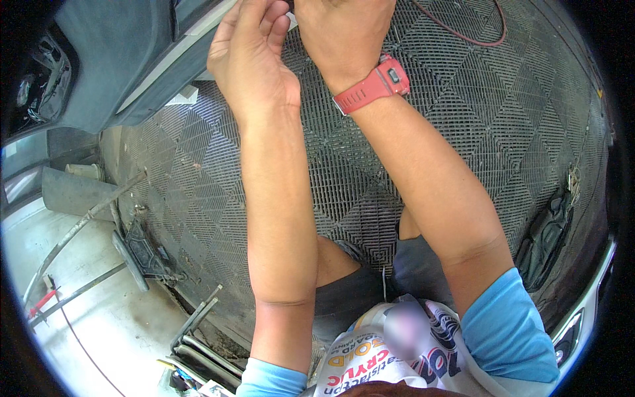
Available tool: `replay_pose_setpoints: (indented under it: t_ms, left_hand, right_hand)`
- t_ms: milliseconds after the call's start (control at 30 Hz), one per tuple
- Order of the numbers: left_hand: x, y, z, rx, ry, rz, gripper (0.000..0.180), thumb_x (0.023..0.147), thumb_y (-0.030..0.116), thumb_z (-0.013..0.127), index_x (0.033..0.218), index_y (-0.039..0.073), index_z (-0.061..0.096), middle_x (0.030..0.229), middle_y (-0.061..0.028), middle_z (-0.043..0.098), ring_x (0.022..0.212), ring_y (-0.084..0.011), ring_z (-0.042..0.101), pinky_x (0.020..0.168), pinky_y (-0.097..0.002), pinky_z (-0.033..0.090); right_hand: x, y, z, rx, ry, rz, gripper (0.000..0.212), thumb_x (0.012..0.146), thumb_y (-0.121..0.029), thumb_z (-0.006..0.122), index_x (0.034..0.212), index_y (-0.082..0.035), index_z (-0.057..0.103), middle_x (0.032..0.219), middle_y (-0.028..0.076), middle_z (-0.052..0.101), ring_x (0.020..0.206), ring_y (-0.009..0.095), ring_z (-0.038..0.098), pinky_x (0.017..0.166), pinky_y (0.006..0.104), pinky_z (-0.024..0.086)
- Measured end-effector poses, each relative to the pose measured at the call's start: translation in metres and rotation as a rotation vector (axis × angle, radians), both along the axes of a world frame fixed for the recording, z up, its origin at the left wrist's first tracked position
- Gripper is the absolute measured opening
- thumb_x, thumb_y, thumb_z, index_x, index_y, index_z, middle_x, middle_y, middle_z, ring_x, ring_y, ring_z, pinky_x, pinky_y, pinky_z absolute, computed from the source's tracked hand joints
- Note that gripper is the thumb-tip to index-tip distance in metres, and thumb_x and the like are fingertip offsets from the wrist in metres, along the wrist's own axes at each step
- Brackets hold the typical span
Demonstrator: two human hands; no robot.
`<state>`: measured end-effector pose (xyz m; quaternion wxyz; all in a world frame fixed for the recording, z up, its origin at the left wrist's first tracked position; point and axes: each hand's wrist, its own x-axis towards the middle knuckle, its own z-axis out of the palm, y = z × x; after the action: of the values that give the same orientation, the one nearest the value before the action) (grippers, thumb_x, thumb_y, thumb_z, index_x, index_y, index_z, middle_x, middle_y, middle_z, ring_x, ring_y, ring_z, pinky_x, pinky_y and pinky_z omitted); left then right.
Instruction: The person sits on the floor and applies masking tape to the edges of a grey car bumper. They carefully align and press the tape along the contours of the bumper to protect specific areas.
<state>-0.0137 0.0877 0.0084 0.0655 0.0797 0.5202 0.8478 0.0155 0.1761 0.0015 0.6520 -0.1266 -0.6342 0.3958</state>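
black interlocking floor mats (364, 178) with an open diamond grid spread under the person, giving way at lower left to a pale, stained floor (86, 337). a metal stand (79, 225) leans across that side, and a thin red hose (493, 41) curves over the mats at upper right.

both arms reach forward side by side, probably because the work sits low and ahead, next to the dark grey body panel (109, 63) at upper left. the left hand (254, 63) is turned with its palm partly showing and its fingers curled, the thumb side out of clear view; the right hand (347, 36) faces back-side up, its fingers cut off by the top edge. the two hands are close together, perhaps so that one can steady what the other works on, but i cannot tell whether either is gripping anything. a red watch (380, 83) circles the right wrist.

the panel lies just beside the left hand, running out past the top edge. it looks smooth and dull, with a pale strip (165, 65) along its side and a glossy black recess (49, 79) at far left.
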Motion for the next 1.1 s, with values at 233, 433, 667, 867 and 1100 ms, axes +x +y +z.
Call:
replay_pose_setpoints:
  t_ms: [233, 433, 667, 867, 1100]
  left_hand:
    - [0.003, 0.003, 0.000, -0.036, 0.077, 0.041, 0.024, 0.089, 0.011, 0.082, 0.105, -0.002, 0.071, 0.097, -0.0112, 0.076, 0.086, -0.0143, 0.073, 0.078, -0.0235, 0.059]
    - [0.000, 0.003, 0.000, -0.048, 0.086, 0.065, 0.023, 0.088, 0.011, 0.082, 0.104, -0.002, 0.071, 0.093, -0.0104, 0.076, 0.082, -0.0138, 0.074, 0.074, -0.0223, 0.058]
    - [-0.002, 0.002, -0.001, -0.059, 0.082, 0.073, 0.023, 0.089, 0.011, 0.082, 0.105, -0.002, 0.071, 0.095, -0.0106, 0.076, 0.085, -0.0147, 0.073, 0.077, -0.0242, 0.058]
    - [0.003, 0.008, -0.002, -0.034, 0.069, 0.011, 0.025, 0.089, 0.012, 0.082, 0.106, -0.002, 0.071, 0.097, -0.0110, 0.076, 0.086, -0.0152, 0.073, 0.078, -0.0249, 0.058]
    - [0.001, 0.006, 0.002, -0.016, 0.062, 0.047, 0.027, 0.088, 0.012, 0.082, 0.108, -0.003, 0.070, 0.098, -0.0115, 0.075, 0.088, -0.0154, 0.072, 0.082, -0.0256, 0.057]
  right_hand:
    - [0.002, 0.001, 0.001, -0.004, -0.013, 0.005, 0.006, 0.082, -0.001, 0.073, 0.088, -0.001, 0.070, 0.084, 0.014, 0.067, 0.082, 0.032, 0.066, 0.075, 0.0408, 0.052]
    - [0.001, 0.002, 0.001, 0.030, -0.004, -0.032, 0.009, 0.081, -0.003, 0.075, 0.090, -0.002, 0.074, 0.087, 0.014, 0.069, 0.085, 0.033, 0.067, 0.080, 0.0416, 0.052]
    - [0.002, 0.003, 0.001, 0.056, 0.006, -0.041, 0.008, 0.081, -0.002, 0.075, 0.089, -0.002, 0.073, 0.084, 0.013, 0.069, 0.083, 0.032, 0.066, 0.079, 0.0413, 0.051]
    - [0.003, 0.008, -0.001, 0.032, 0.031, -0.038, 0.005, 0.082, 0.000, 0.073, 0.086, -0.002, 0.071, 0.082, 0.012, 0.068, 0.079, 0.031, 0.065, 0.075, 0.0398, 0.051]
    - [0.004, 0.007, -0.001, 0.039, 0.008, -0.004, 0.003, 0.083, -0.001, 0.072, 0.085, -0.001, 0.069, 0.081, 0.012, 0.067, 0.077, 0.030, 0.065, 0.073, 0.0386, 0.051]
